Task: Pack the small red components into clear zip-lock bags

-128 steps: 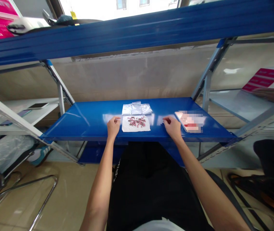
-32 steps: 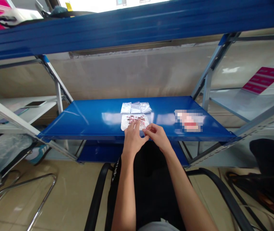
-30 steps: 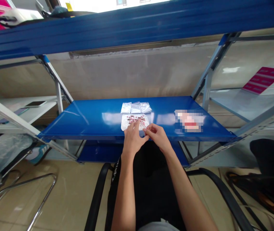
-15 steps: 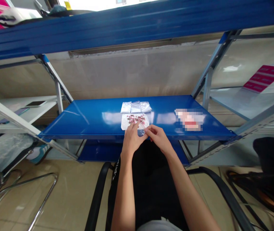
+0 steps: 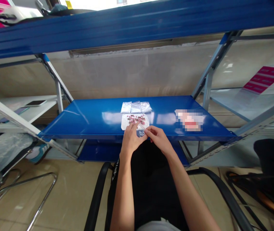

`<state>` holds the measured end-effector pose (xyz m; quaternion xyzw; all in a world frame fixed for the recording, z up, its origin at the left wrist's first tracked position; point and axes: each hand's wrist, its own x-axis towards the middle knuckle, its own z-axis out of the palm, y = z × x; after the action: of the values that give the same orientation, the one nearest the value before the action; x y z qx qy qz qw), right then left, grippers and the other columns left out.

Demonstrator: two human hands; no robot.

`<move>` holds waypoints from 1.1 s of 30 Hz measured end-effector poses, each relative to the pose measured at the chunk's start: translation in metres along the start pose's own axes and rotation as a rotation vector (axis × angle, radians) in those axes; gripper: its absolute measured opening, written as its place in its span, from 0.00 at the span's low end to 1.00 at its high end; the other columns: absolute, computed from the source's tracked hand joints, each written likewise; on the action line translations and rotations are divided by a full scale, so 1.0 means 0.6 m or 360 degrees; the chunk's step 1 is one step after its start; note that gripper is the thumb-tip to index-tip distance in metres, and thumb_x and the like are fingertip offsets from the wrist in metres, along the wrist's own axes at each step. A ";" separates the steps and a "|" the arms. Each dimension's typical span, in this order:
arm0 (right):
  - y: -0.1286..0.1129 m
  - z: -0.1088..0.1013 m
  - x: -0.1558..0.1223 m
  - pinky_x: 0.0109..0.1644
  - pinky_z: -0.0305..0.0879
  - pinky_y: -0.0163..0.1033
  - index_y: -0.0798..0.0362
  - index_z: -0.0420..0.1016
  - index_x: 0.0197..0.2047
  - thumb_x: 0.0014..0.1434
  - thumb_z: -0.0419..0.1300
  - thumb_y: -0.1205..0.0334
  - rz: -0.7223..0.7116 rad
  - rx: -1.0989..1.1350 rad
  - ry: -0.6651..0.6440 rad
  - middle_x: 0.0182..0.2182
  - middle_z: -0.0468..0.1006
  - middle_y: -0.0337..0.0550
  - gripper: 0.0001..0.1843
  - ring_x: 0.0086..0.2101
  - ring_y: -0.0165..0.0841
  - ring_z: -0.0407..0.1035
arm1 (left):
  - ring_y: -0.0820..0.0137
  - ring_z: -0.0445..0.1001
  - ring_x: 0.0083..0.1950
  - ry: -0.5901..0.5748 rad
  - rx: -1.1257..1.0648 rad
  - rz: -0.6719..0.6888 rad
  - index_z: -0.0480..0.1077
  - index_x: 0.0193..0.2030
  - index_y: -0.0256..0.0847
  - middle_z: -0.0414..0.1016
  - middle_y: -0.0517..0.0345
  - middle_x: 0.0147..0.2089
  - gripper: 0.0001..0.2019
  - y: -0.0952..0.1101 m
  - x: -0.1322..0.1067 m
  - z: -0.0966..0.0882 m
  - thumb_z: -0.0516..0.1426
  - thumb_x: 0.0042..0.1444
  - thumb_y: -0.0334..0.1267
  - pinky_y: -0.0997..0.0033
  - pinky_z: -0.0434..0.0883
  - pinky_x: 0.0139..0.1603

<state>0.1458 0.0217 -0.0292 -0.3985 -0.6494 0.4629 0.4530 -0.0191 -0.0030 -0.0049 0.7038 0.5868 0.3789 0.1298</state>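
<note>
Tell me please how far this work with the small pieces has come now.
Nothing clearly looks finished: the small pink-and-dark pieces still lie on the white sheet. In hand: the right hand pinches a small clear plastic bag beside the left hand. Still left: three more clear bags lie in a row on the blue steel shelf; whether they hold anything cannot be seen.

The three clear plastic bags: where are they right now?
In the head view, the clear plastic bags lie side by side on the blue metal shelf, just beyond the white sheet of small pink pieces.
</note>
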 end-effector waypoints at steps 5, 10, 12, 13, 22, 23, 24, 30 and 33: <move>-0.006 -0.018 0.016 0.26 0.62 0.35 0.50 0.75 0.47 0.65 0.62 0.45 0.0049 0.0013 -0.0041 0.31 0.80 0.40 0.18 0.29 0.35 0.73 | 0.51 0.74 0.62 0.0059 0.0034 -0.0019 0.71 0.64 0.39 0.76 0.42 0.58 0.28 -0.012 -0.001 0.001 0.66 0.59 0.47 0.52 0.72 0.63; -0.001 -0.064 0.136 0.37 0.68 0.38 0.54 0.78 0.40 0.62 0.62 0.59 -0.0018 -0.0676 0.0255 0.32 0.84 0.46 0.07 0.32 0.37 0.78 | 0.53 0.76 0.59 0.0161 0.0160 -0.0079 0.71 0.64 0.42 0.72 0.44 0.59 0.28 -0.020 0.006 -0.014 0.66 0.58 0.47 0.54 0.73 0.60; 0.003 -0.073 0.188 0.41 0.68 0.39 0.54 0.80 0.35 0.60 0.65 0.63 -0.0034 -0.1105 0.0231 0.34 0.85 0.49 0.04 0.36 0.39 0.78 | 0.53 0.75 0.60 0.0181 0.0234 -0.0080 0.72 0.63 0.42 0.71 0.44 0.59 0.28 -0.018 0.014 -0.024 0.66 0.58 0.47 0.54 0.72 0.60; 0.005 -0.074 0.208 0.41 0.68 0.39 0.55 0.82 0.34 0.59 0.66 0.64 -0.0028 -0.1249 0.0140 0.35 0.86 0.50 0.04 0.37 0.40 0.79 | 0.52 0.74 0.61 0.0175 0.0265 -0.0071 0.72 0.63 0.42 0.70 0.44 0.59 0.27 -0.017 0.019 -0.030 0.66 0.58 0.47 0.54 0.72 0.60; 0.043 -0.063 0.251 0.41 0.65 0.34 0.54 0.87 0.44 0.60 0.63 0.71 -0.0055 -0.1586 -0.0269 0.41 0.87 0.49 0.12 0.41 0.38 0.78 | 0.53 0.72 0.64 0.0018 0.0358 -0.0020 0.73 0.61 0.45 0.74 0.48 0.60 0.22 -0.012 0.044 -0.063 0.64 0.61 0.46 0.53 0.69 0.63; 0.048 -0.065 0.253 0.41 0.64 0.33 0.54 0.87 0.44 0.60 0.63 0.72 -0.0073 -0.1595 -0.0289 0.41 0.87 0.48 0.12 0.42 0.38 0.78 | 0.53 0.73 0.64 0.0014 0.0358 -0.0027 0.73 0.61 0.45 0.74 0.48 0.60 0.22 -0.013 0.045 -0.063 0.64 0.61 0.46 0.53 0.69 0.63; 0.051 -0.066 0.254 0.41 0.64 0.33 0.54 0.87 0.44 0.60 0.63 0.72 -0.0090 -0.1600 -0.0306 0.41 0.86 0.48 0.13 0.41 0.37 0.78 | 0.53 0.73 0.63 0.0013 0.0356 -0.0033 0.73 0.61 0.45 0.74 0.48 0.60 0.22 -0.015 0.046 -0.063 0.64 0.61 0.46 0.53 0.69 0.64; 0.058 -0.069 0.261 0.38 0.62 0.34 0.53 0.86 0.41 0.59 0.65 0.70 -0.0179 -0.1552 -0.0382 0.37 0.86 0.46 0.09 0.37 0.36 0.76 | 0.53 0.74 0.62 0.0021 0.0311 -0.0017 0.72 0.62 0.44 0.75 0.47 0.59 0.23 -0.018 0.052 -0.063 0.64 0.62 0.46 0.53 0.69 0.65; 0.055 -0.071 0.261 0.37 0.60 0.34 0.53 0.85 0.39 0.59 0.65 0.70 -0.0209 -0.1532 -0.0402 0.35 0.85 0.46 0.07 0.36 0.36 0.75 | 0.51 0.74 0.62 0.0004 0.0289 0.0001 0.72 0.62 0.44 0.75 0.46 0.59 0.23 -0.018 0.055 -0.064 0.64 0.61 0.46 0.51 0.70 0.64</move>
<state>0.1473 0.1871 -0.0200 -0.4614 -0.8628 0.1259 0.1640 -0.0526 0.0204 0.0267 0.7124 0.6186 0.3250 0.0648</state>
